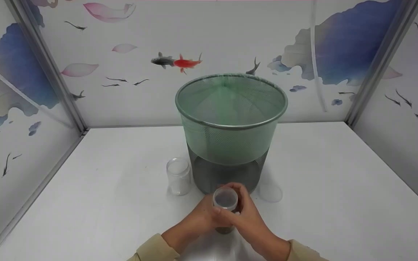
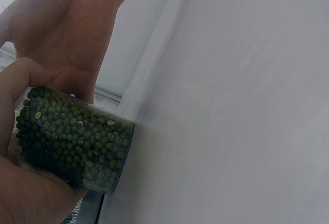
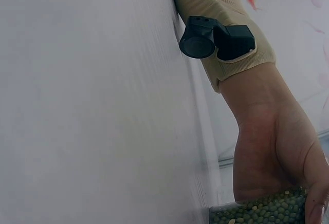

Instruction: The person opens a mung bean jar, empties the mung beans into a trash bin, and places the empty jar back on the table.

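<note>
Both hands hold a clear jar of mung beans upright close over the white table, in front of a mesh basket. My left hand grips the jar's body from the left. From the other side, my right hand curls its fingers around the jar near its pale, translucent round top. In the left wrist view the beans fill the lower part of the jar, partly covered by fingers. Behind and to the left stands an empty clear jar.
The tall wire-mesh wastebasket, green above and dark grey below, stands at the middle of the white table. A faint, clear round piece lies right of its base. Printed wall panels enclose the back and sides.
</note>
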Demonstrator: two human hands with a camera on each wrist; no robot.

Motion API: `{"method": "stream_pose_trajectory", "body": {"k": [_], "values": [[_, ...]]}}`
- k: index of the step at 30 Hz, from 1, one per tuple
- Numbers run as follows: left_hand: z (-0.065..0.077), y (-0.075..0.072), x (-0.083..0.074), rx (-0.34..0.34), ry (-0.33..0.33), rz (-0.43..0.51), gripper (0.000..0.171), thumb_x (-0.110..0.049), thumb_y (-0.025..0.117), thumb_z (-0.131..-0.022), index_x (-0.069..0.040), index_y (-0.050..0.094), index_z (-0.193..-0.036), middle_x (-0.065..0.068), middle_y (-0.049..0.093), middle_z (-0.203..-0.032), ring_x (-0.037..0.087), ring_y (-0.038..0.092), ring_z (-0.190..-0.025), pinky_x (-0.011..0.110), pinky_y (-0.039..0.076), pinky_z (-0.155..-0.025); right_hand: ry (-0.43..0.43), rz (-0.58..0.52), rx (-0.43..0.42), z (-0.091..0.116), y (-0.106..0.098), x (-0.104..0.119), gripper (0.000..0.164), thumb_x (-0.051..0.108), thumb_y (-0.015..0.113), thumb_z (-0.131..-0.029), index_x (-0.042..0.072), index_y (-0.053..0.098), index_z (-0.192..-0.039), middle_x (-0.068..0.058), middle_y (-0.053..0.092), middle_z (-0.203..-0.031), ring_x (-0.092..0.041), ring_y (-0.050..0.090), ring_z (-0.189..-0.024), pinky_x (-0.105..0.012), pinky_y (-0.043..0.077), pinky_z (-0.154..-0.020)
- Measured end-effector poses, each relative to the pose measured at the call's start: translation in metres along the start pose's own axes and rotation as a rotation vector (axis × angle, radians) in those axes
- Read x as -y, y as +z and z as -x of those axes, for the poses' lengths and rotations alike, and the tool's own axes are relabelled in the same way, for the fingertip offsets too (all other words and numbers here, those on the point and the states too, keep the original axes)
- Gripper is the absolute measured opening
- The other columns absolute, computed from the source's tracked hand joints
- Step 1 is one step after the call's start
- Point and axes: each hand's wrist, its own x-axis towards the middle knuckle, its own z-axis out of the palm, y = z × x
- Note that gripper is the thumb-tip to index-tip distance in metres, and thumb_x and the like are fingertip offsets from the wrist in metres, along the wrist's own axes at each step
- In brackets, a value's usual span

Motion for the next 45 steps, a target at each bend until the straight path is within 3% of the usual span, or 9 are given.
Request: {"method": "stream_pose_trajectory", "body": {"k": [7, 21, 28, 33, 45], "values": [[-0.001, 0.0002, -0.0003, -0.003, 0.003, -0.032, 0.06, -0.012, 0.082, -0.074, -0.015, 0.056, -0.128, -0.007, 0.062, -0.116, 0.01, 0.056, -0.104, 0.028, 0.044, -0.094, -0.005, -0.009, 0.007, 0.0001, 0.0002, 0.0004, 0.063, 0.025, 0.077, -0.085, 0.008, 0.046, -0.137, -0.005, 0.051, -0.14, -0.021, 0.051, -0.123, -0.039, 0.039, -0.101], [-0.0005, -0.0004, -0.0005, 0.004, -0.032, 0.027, 0.054, -0.013, 0.082, -0.077, -0.016, 0.059, -0.126, -0.007, 0.063, -0.117, 0.01, 0.057, -0.105, 0.029, 0.045, -0.094, 0.047, 0.025, 0.038, -0.0004, 0.0002, 0.0021, 0.06, 0.03, 0.076, -0.086, 0.017, 0.049, -0.139, -0.009, 0.05, -0.141, -0.02, 0.051, -0.121, -0.039, 0.039, -0.1], [0.0019, -0.0027, 0.0019, 0.036, 0.019, 0.059, 0.062, -0.014, 0.083, -0.077, -0.018, 0.055, -0.132, -0.006, 0.06, -0.122, 0.014, 0.057, -0.112, 0.033, 0.044, -0.098, 0.013, 0.023, 0.048, -0.0013, -0.0012, 0.001, 0.064, 0.029, 0.075, -0.087, 0.024, 0.042, -0.143, -0.002, 0.048, -0.143, -0.02, 0.046, -0.129, -0.042, 0.036, -0.105], [0.0025, -0.0025, 0.0021, 0.028, 0.005, 0.073, 0.066, -0.013, 0.083, -0.076, -0.019, 0.053, -0.134, -0.005, 0.059, -0.124, 0.014, 0.055, -0.112, 0.033, 0.044, -0.098, 0.015, 0.009, 0.019, -0.0013, -0.0009, 0.0004, 0.071, 0.028, 0.076, -0.086, 0.019, 0.033, -0.142, -0.001, 0.048, -0.143, -0.019, 0.046, -0.13, -0.042, 0.035, -0.106], [0.0007, -0.0016, 0.0014, 0.022, 0.005, 0.052, 0.07, -0.009, 0.082, -0.073, -0.019, 0.053, -0.135, -0.006, 0.059, -0.125, 0.014, 0.054, -0.112, 0.033, 0.043, -0.098, 0.022, -0.004, -0.004, -0.0004, 0.0008, 0.0026, 0.064, 0.027, 0.076, -0.087, 0.012, 0.034, -0.131, -0.006, 0.047, -0.146, -0.02, 0.047, -0.127, -0.038, 0.036, -0.102]]}}
